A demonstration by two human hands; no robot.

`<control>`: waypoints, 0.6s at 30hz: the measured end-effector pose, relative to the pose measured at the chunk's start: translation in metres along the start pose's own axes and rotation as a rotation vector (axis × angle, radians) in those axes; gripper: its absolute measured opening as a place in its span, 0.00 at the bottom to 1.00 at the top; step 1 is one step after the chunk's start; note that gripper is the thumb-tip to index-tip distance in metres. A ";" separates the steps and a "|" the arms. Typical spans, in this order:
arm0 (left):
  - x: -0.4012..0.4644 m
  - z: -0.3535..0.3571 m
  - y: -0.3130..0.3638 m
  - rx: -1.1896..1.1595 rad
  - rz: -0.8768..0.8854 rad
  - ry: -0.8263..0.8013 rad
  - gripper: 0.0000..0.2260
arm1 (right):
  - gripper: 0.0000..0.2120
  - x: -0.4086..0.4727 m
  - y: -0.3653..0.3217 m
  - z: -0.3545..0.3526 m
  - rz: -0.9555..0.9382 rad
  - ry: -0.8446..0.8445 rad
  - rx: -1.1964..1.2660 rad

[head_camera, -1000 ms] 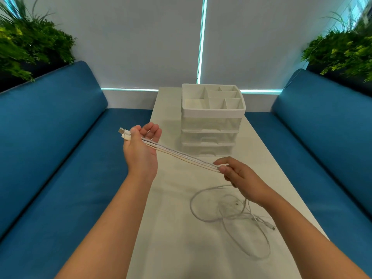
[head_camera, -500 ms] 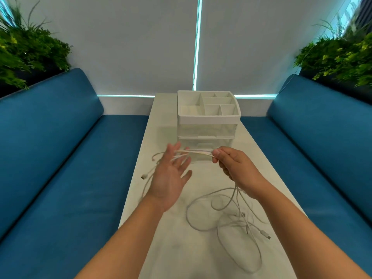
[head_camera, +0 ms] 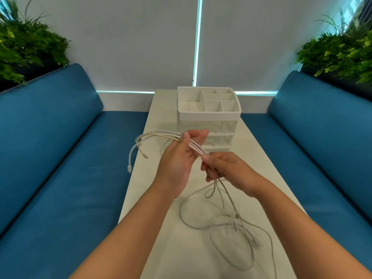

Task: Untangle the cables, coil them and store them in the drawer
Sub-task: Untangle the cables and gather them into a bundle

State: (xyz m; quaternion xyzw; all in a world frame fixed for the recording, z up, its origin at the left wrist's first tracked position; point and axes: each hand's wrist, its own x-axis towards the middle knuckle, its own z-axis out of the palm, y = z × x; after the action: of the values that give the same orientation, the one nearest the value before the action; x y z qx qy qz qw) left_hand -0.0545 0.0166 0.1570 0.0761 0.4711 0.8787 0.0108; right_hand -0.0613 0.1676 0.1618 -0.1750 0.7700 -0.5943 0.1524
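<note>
My left hand [head_camera: 179, 158] and right hand [head_camera: 227, 171] pinch a bundle of about four cables [head_camera: 193, 147] running left-to-right above the table [head_camera: 157, 248], plugs drooping left, before one drawer unit [head_camera: 209, 115].

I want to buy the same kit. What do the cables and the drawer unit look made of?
Cables: white, seemingly rubbery plastic sheathing; they bend softly and droop. Drawer unit: apparently rigid matte white plastic, with moulded dividers on top and translucent drawer fronts.
</note>
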 end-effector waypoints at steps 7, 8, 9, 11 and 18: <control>-0.005 -0.015 0.012 -0.090 0.062 0.079 0.14 | 0.13 0.000 0.006 0.000 -0.014 -0.037 -0.109; -0.005 -0.017 0.012 -0.081 0.064 0.093 0.14 | 0.12 0.000 0.005 0.001 -0.027 -0.021 -0.146; -0.005 -0.019 0.011 -0.063 0.064 0.106 0.14 | 0.12 0.001 0.005 0.002 -0.048 0.014 -0.216; -0.006 -0.024 0.008 -0.021 0.054 0.144 0.13 | 0.14 0.002 0.004 0.004 -0.107 0.149 -0.482; -0.009 -0.035 0.004 -0.105 0.000 0.178 0.14 | 0.11 0.008 0.014 0.005 -0.148 0.192 -0.515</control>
State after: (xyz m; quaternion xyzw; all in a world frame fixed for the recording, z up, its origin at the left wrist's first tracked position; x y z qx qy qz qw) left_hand -0.0504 -0.0150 0.1406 -0.0032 0.4236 0.9055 -0.0271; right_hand -0.0672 0.1627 0.1467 -0.2069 0.8916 -0.4025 -0.0144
